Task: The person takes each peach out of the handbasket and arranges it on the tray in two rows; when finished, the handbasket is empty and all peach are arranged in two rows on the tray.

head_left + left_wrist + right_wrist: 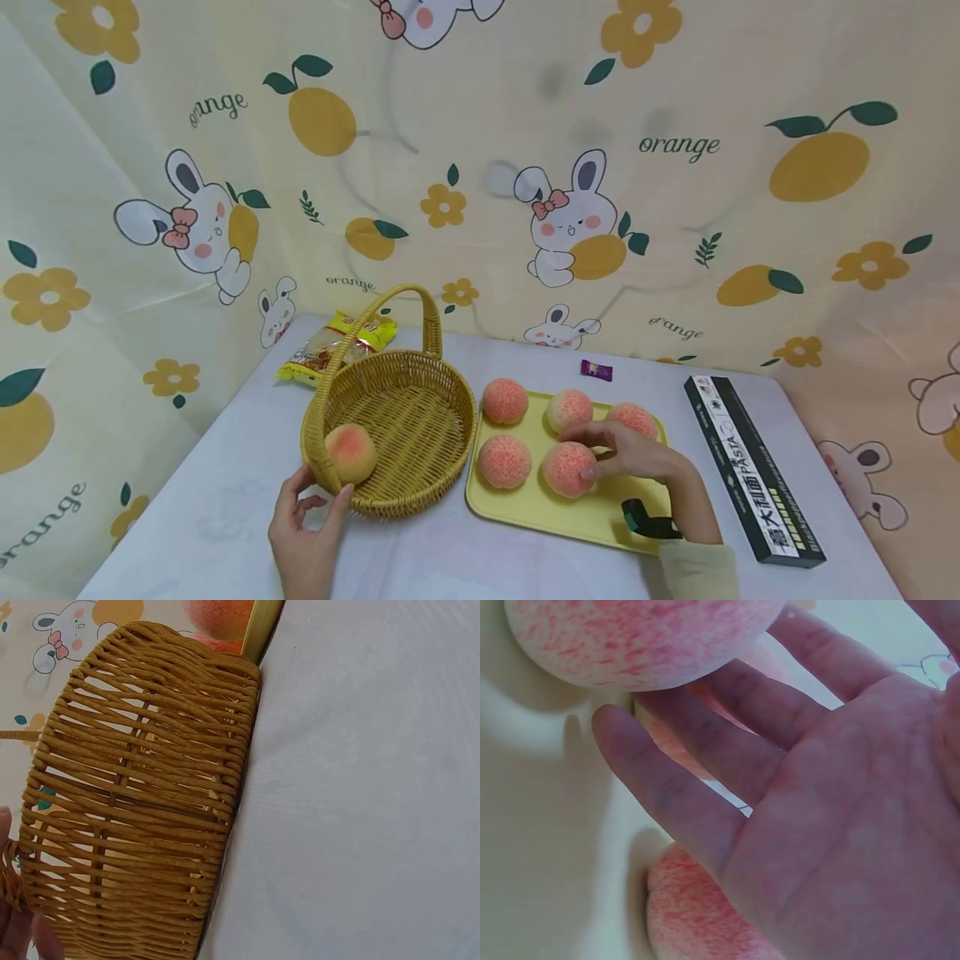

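Observation:
A yellow wicker basket [405,417] with an arched handle stands left of centre, with one peach [351,452] in it by the near-left wall. My left hand [311,521] pinches the basket's near-left rim at the foot of the handle. In the left wrist view the woven wall fills the left half, and only fingertips [46,941] show at the corner. Several speckled pink peaches sit on a yellow tray [540,518]. The fingers and thumb of my right hand [630,450] are around the near-middle peach [567,471], also visible in the right wrist view.
Behind the basket lies a yellow snack bag [311,354]. A small purple wrapped sweet [597,371] is beyond the tray. The long black pasta box [753,471] lies at the right. A patterned cloth [480,167] hangs along the back of the white table.

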A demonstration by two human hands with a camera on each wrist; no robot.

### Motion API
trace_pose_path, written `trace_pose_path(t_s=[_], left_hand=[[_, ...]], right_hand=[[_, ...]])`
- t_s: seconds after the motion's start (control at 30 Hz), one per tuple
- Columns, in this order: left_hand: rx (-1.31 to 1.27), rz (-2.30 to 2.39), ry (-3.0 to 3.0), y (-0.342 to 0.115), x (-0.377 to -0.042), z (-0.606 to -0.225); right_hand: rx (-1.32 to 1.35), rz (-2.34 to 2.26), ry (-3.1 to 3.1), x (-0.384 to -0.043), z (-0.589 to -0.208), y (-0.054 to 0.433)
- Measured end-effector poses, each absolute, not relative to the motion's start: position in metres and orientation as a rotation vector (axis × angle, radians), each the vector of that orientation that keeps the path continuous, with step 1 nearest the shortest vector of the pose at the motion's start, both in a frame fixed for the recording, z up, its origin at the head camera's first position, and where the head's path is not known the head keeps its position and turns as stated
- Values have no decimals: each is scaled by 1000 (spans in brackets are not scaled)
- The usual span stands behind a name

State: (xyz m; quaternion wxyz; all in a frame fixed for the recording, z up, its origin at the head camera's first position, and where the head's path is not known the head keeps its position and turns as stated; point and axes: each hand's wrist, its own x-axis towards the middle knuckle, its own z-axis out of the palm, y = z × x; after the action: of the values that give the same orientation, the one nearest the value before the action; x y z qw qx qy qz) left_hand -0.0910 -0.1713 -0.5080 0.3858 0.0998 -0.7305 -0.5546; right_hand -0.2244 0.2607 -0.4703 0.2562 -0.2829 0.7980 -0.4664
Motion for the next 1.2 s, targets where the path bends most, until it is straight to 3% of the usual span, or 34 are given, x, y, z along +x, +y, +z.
trace_pose_path(t_s=[0.33, 0.6, 0.83, 1.2], left_hand=[[293, -1434, -1898, -172, -93, -509], [318, -1400, -1915, -168, -90, -499], [276, -1383, -1894, -160, -81, -477], [267, -1393, -1900, -166, -86, -492]], right_hand=[[-801, -1281, 2140, -225, -462, 261], [-895, -1292, 2199, -231, -435, 244], [-947, -1358, 2087, -240, -410, 195], [-1135, -1214, 1952, -266, -396, 89]])
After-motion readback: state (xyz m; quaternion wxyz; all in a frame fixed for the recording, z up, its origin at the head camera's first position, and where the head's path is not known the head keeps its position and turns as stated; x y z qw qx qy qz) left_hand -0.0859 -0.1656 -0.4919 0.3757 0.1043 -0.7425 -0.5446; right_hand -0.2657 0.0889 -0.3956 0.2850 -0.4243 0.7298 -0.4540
